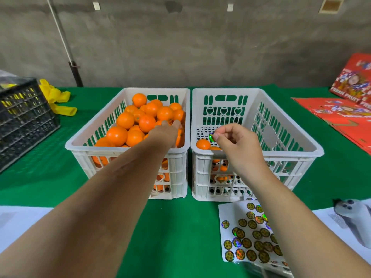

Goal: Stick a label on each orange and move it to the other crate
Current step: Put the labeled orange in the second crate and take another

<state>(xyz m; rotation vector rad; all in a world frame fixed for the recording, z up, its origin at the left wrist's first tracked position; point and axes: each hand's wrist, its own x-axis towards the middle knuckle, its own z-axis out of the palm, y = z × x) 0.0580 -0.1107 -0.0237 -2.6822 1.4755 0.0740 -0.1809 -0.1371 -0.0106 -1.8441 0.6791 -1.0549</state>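
Observation:
Two white slotted crates stand side by side on the green cloth. The left crate (128, 149) is piled with several oranges (146, 123). The right crate (281, 137) holds a few oranges (203, 143) in its near left corner. My left hand (167, 133) reaches into the left crate, its fingers resting on an orange at the right side; the grip is hidden. My right hand (234, 141) hovers over the right crate and pinches a round shiny label (211, 137) between thumb and forefinger. A white sticker sheet (230, 215) with several round labels lies in front of the right crate.
A black crate (22, 117) stands at the left edge with yellow material (54, 97) beside it. Red fruit cartons (345, 115) lie at the right. White papers (18, 219) sit at the near corners, and a grey and white object (351, 213) rests on the right paper.

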